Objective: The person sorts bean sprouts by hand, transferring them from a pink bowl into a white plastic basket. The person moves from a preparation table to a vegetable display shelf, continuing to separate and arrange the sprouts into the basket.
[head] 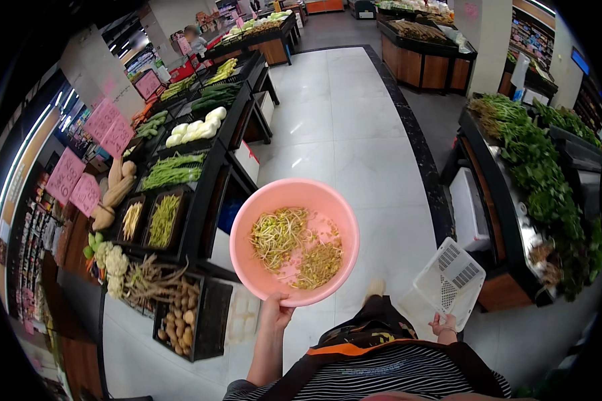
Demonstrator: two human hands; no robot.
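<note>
My left hand [278, 310] grips the near rim of a round pink plastic basin [352, 235], held out in front of me above the floor. Inside it lie two heaps of bean sprouts: longer pale ones with yellow-green heads [279, 235] on the left, and a shorter, browner heap [321, 264] on the right. Loose bits are scattered between them. Down at my right side, my right hand [443, 323] holds a white perforated plastic basket [470, 270] by its edge, tilted with its open side partly towards me.
A vegetable stand [220, 145] runs along the left, with a black crate of potatoes [213, 316] low beside me. Leafy greens [537, 170] fill a stand on the right, above a white foam box [466, 210]. A tiled aisle [351, 150] leads ahead. Far left, a person [195, 42] stands behind produce.
</note>
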